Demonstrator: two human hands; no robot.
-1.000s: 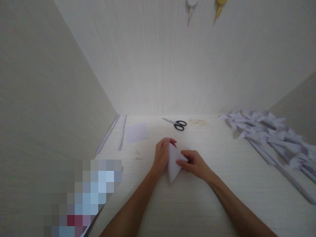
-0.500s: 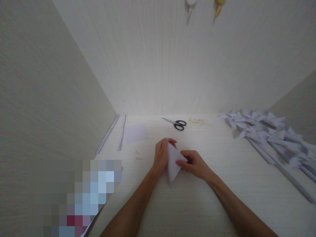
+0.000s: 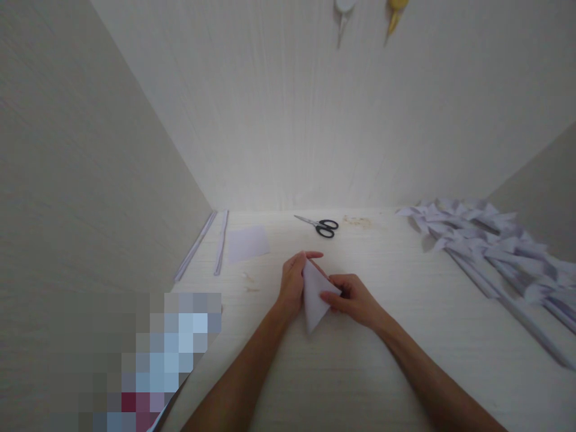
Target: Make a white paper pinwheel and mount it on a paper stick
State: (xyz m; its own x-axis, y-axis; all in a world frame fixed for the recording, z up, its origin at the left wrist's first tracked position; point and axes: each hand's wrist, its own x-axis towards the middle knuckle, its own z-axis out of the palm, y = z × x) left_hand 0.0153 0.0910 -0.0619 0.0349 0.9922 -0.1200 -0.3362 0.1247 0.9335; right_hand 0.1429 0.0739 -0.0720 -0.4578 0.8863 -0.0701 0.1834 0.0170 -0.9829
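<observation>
A white sheet of paper, folded into a triangle [image 3: 316,295], is held between my hands above the pale table. My left hand [image 3: 294,279] grips its left edge near the upper corner, with some fingers behind it. At the right corner my right hand [image 3: 348,294] pinches the paper, thumb in front and the other fingers behind. Beyond my hands lie black-handled scissors [image 3: 324,227], their blades pointing left. A flat white paper square [image 3: 248,243] rests to the left of them.
Paper pinwheels on rolled sticks [image 3: 486,246] are heaped at the right. Two narrow paper sticks [image 3: 221,243] lie at the left by the side wall. Small toothpick-like bits [image 3: 252,290] are near my left hand. A pixelated area [image 3: 180,348] covers the lower left.
The folded paper and both hands stay almost in place. My left hand's fingers behind the paper have straightened slightly, and the view has shifted a little.
</observation>
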